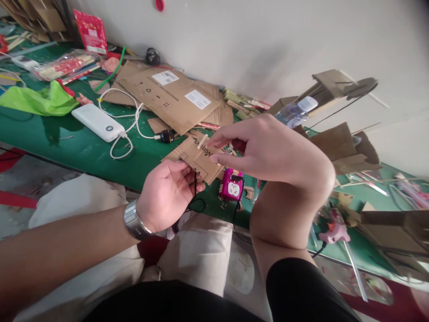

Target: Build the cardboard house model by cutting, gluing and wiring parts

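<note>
My left hand [167,192], palm up with a metal-banded watch on the wrist, has its fingers curled at the near edge of a small printed cardboard piece [196,163]. Its thumb lies by that edge, and a black cord [195,183] runs past the fingertips. Over the cardboard's right side reaches my right hand [261,150], index finger and thumb apart. A short pale stick [202,141] stands on the cardboard close to the index fingertip; I cannot tell if they touch. Just beyond the cardboard's right corner sits a magenta power socket [231,185] with a black plug in it.
On the green table [134,172] lie a white power bank [97,121] with a white cable, a flattened cardboard box [167,96] and a green cloth [36,98]. To the right are a water bottle [296,112], cardboard structures [342,143] and a pink glue gun [335,232].
</note>
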The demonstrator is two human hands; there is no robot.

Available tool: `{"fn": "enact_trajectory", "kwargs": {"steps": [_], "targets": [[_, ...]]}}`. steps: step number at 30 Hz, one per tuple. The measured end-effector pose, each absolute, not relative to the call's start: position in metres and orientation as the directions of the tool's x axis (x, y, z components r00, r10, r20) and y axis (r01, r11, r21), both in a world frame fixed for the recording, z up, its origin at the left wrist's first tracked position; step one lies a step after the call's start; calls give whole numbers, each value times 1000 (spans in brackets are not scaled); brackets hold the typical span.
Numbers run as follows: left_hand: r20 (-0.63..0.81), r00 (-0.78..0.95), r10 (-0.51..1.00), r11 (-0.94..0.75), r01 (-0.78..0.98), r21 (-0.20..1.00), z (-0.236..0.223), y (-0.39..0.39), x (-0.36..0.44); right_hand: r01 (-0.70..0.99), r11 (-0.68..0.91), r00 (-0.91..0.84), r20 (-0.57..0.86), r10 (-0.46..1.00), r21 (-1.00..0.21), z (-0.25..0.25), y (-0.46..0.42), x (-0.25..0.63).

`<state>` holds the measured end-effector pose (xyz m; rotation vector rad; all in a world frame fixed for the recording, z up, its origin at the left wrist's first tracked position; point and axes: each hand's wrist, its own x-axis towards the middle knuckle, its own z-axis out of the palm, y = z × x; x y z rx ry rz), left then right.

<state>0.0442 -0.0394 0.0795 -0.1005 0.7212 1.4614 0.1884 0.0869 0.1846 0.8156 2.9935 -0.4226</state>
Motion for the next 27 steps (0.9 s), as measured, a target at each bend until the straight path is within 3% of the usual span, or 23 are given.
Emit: {"fn": "enact_trajectory", "kwargs": {"steps": [10,20,27], "targets": [[-494,-103,863,155,-877,455,82,-43,42,507,818,-859,-75,507,-273,184,85,191],[-479,-44,877,161,-912,378,78,-50,31,488,831,-864,-12,503,-266,177,86,192],[-532,-13,847,181,-933,311,77,-49,36,432,878,-871,156,465,-204,182,78,199]]}}
